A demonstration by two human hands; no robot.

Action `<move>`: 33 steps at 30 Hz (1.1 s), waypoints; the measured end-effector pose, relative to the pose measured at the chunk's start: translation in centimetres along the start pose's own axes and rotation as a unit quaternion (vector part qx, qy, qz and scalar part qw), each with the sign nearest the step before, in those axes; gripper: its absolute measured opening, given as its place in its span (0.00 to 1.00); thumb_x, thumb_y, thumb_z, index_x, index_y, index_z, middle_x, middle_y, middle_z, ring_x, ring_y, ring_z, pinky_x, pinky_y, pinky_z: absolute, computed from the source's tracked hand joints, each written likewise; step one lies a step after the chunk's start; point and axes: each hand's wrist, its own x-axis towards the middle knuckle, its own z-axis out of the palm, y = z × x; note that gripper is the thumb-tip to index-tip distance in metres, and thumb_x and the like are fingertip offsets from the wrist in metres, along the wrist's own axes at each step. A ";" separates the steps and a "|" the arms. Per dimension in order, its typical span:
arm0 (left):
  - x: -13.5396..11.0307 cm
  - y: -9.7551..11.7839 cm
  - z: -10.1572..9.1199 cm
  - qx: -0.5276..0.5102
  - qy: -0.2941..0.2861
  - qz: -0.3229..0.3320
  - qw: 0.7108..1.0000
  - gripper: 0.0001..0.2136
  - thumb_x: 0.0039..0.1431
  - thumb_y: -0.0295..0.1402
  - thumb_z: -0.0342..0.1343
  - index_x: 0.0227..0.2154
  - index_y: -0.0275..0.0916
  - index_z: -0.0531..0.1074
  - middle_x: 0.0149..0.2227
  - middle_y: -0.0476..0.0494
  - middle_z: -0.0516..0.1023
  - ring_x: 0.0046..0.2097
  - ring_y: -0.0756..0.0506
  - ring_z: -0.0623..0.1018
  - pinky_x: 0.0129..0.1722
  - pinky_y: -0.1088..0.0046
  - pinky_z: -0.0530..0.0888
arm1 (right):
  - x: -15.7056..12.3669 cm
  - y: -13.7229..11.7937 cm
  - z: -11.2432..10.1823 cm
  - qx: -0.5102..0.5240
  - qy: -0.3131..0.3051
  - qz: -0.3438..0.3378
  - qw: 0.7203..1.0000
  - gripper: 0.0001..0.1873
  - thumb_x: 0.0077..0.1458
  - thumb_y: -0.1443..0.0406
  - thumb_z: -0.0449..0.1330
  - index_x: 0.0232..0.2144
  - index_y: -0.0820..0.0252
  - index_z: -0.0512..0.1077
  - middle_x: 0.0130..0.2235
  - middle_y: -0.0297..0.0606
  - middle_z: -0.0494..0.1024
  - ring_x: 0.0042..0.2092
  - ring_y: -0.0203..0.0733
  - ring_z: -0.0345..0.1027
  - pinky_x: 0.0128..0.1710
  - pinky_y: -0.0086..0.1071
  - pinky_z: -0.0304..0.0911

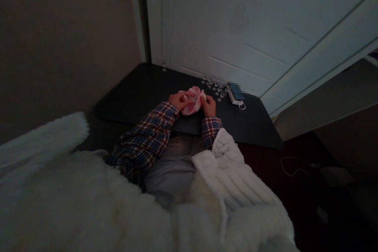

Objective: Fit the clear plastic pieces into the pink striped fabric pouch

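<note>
A small pink and white piece of cloth, bunched into a cup-like shape, is between my two hands above the black tabletop. My left hand grips its left side with closed fingers. At the upper right edge, my right hand pinches the cloth between thumb and fingers. Something small and pale shows inside the cloth, too dim to make out. Several small clear glass-like pieces stand on the tabletop beyond my right hand.
The black tabletop meets a white panel with heart reliefs. One more clear piece stands at the back left. A phone-like device with a blurred screen and a white loop lies at the right. White fluffy fabric fills the foreground.
</note>
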 end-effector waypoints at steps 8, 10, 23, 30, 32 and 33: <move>0.3 -0.3 0.0 0.019 0.007 0.009 1.000 0.17 0.45 0.42 0.58 0.37 0.38 0.71 0.21 0.52 0.72 0.22 0.50 0.72 0.26 0.76 0.69 | -0.1 -0.1 0.3 -0.016 -0.002 -0.019 1.000 0.14 0.42 0.57 0.60 0.29 0.61 0.70 0.33 0.34 0.66 0.34 0.35 0.60 0.37 0.31 0.59; 0.2 -0.4 0.0 0.013 0.003 0.009 1.000 0.18 0.45 0.42 0.58 0.38 0.38 0.71 0.21 0.52 0.72 0.21 0.51 0.72 0.25 0.76 0.69 | -0.1 0.1 0.4 -0.017 0.002 -0.015 1.000 0.14 0.42 0.56 0.59 0.29 0.61 0.69 0.33 0.34 0.65 0.33 0.35 0.60 0.36 0.31 0.59; 0.0 -0.1 0.0 0.007 -0.005 0.005 1.000 0.16 0.45 0.41 0.57 0.37 0.39 0.71 0.21 0.52 0.71 0.21 0.51 0.71 0.24 0.77 0.69 | -0.1 0.0 0.2 -0.006 0.005 0.006 1.000 0.13 0.46 0.56 0.56 0.27 0.60 0.68 0.29 0.32 0.67 0.34 0.35 0.61 0.35 0.30 0.60; 0.0 0.7 0.0 0.068 0.017 0.025 0.997 0.14 0.48 0.38 0.55 0.36 0.37 0.70 0.27 0.48 0.73 0.26 0.50 0.72 0.27 0.77 0.69 | 0.0 0.0 -0.2 -0.006 0.037 0.007 0.999 0.15 0.48 0.54 0.53 0.26 0.60 0.68 0.29 0.32 0.66 0.34 0.36 0.60 0.36 0.30 0.59; -0.1 0.7 -0.1 0.059 0.035 0.029 0.997 0.13 0.49 0.38 0.54 0.37 0.36 0.70 0.28 0.47 0.73 0.26 0.50 0.72 0.27 0.77 0.69 | 0.0 0.0 -0.2 -0.002 0.042 0.012 0.999 0.15 0.48 0.54 0.53 0.26 0.61 0.68 0.29 0.33 0.67 0.34 0.36 0.60 0.36 0.30 0.59; -0.1 0.7 -0.1 0.046 0.042 0.024 0.998 0.14 0.50 0.38 0.53 0.37 0.35 0.70 0.28 0.47 0.73 0.25 0.51 0.72 0.26 0.77 0.69 | 0.0 0.0 -0.2 0.001 0.039 0.015 0.999 0.16 0.47 0.54 0.53 0.26 0.61 0.68 0.29 0.33 0.67 0.34 0.36 0.61 0.36 0.30 0.59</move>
